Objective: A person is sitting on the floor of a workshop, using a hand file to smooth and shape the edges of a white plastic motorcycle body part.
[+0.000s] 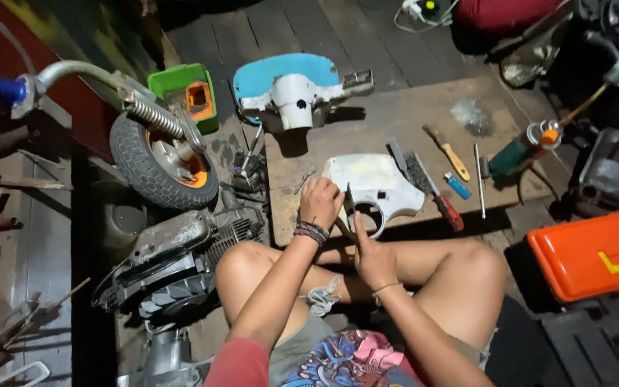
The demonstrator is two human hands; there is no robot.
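The white plastic cover panel point(374, 188) lies flat on the wooden board point(395, 115) on the floor, right in front of the crossed legs. It looks light, stiff and a bit brittle, so best gripped by its thick rim near the round cutout. The left hand point(319, 203) is curled closed, pressing on the panel's near-left edge. The right hand point(374, 259), just below it, is closed on a thin dark tool point(347, 202) whose tip meets the panel.
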